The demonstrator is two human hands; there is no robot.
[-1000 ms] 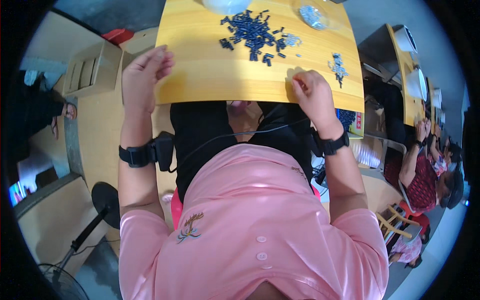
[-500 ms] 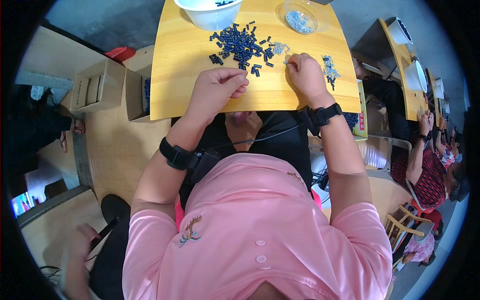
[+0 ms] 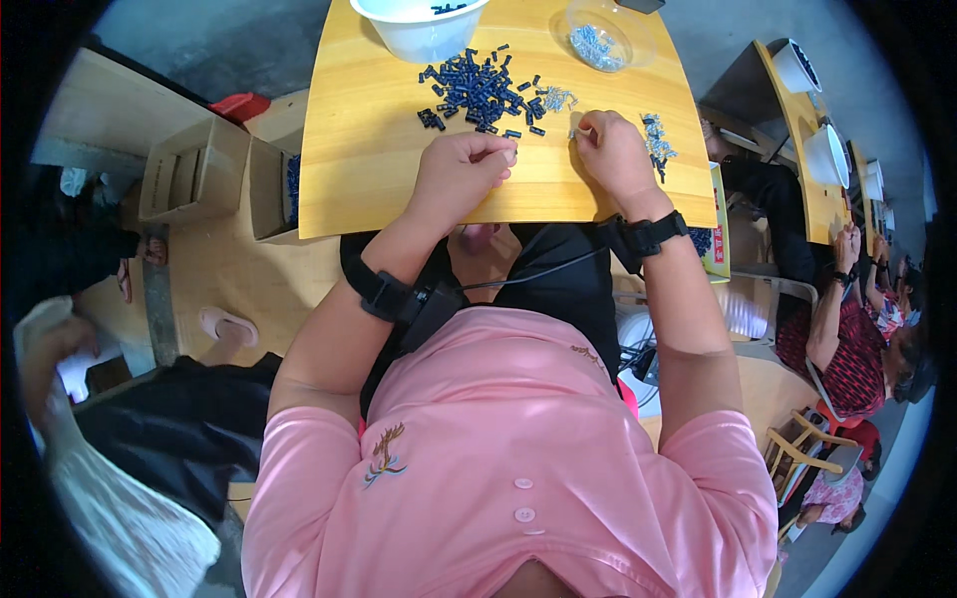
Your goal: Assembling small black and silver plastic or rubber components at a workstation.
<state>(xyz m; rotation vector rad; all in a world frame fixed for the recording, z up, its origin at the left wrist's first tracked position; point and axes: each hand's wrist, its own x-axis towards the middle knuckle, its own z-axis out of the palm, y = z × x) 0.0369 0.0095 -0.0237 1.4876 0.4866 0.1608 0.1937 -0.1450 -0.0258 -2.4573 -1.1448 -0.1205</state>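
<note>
Over the near half of the yellow wooden table, my left hand (image 3: 459, 177) is closed in a pinch. A small dark end, apparently one of the black tubular pieces, shows at its fingertips; most of it is hidden. To its right, my right hand (image 3: 615, 154) pinches a small silvery screw-like piece (image 3: 575, 134) between thumb and forefinger. Beyond my left hand lies a pile of short black tubular pieces (image 3: 477, 88). A small heap of silvery screw-like pieces (image 3: 555, 99) sits beside that pile. Black pieces with silvery ends (image 3: 658, 145) are grouped right of my right hand.
At the table's far side stand a white tub (image 3: 424, 32) and a clear round dish (image 3: 601, 40) of silvery pieces. Cardboard boxes (image 3: 194, 171) flank the table's left. A cable runs between my wrist straps. People sit at tables on the right; another person (image 3: 130, 468) is at left.
My left hand has moved right toward my right hand, and a black piece near its fingertips no longer shows on the table. My right hand has barely shifted. The person at left has moved forward.
</note>
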